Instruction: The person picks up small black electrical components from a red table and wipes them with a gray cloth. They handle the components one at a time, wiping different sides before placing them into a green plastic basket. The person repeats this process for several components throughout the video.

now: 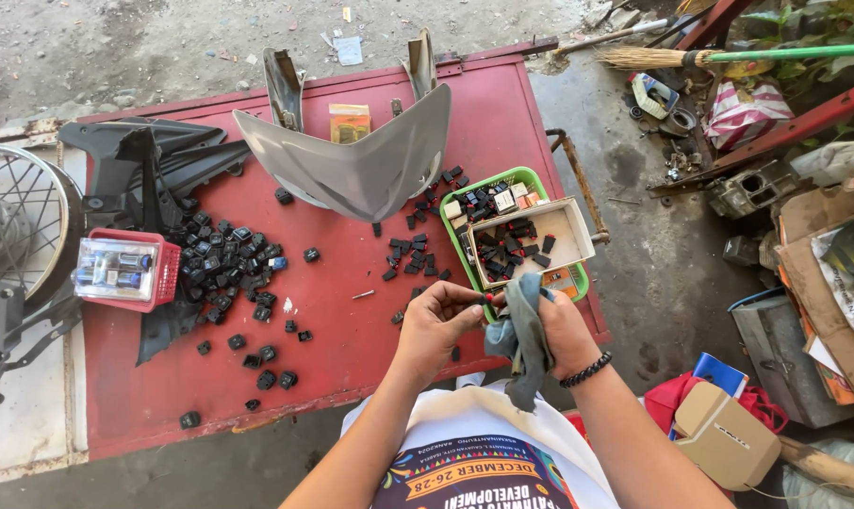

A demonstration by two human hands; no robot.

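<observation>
A red metal desk (352,358) stands on a dirty concrete floor outdoors, with a spoked wheel (12,221) at its left edge and a broom (729,57) lying past its far right corner. At the desk's near edge, the left hand (436,320) pinches a small black switch (489,300) between thumb and fingertips, fingers narrow around it. The right hand (564,335), a black bead bracelet on its wrist, grips a grey rag (526,330), fingers closed on the cloth, which touches the switch and hangs down below the hand. Just beyond the hands, by the right edge, a green basket (512,179) holds a shallow cardboard box (564,231) and more black switches. Other switches lie scattered across the middle of the desk, and a thick pile (224,269) sits toward the left. A red basket (130,269) with a clear packet rests near the left edge. A grey fairing (361,160) lies at the far edge, a black plastic panel (154,155) beside it at the far left corner.
</observation>
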